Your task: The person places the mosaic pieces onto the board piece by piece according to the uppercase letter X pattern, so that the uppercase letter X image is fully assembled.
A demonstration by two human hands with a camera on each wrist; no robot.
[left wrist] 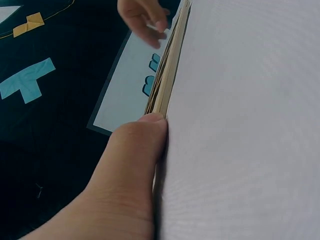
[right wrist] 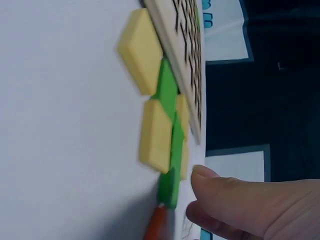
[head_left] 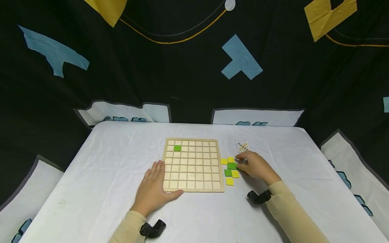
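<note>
A wooden grid board (head_left: 190, 176) lies on the table with one green tile (head_left: 177, 148) in a cell near its far left corner. My left hand (head_left: 154, 192) rests at the board's near left corner, fingers along the left edge and thumb (left wrist: 137, 142) against the near edge. My right hand (head_left: 257, 167) is over loose tiles right of the board, its fingers loosely bent. One fingertip is at a green tile (right wrist: 169, 189); other fingers stand apart from it. Beside it lie yellow tiles (head_left: 229, 181) and more green tiles (head_left: 228, 172).
A small printed card with a coloured grid (head_left: 242, 146) lies behind my right hand. White cloth covers the table (head_left: 91, 175). Beyond its far edge hangs a dark curtain (head_left: 188, 81) with blue and yellow shapes.
</note>
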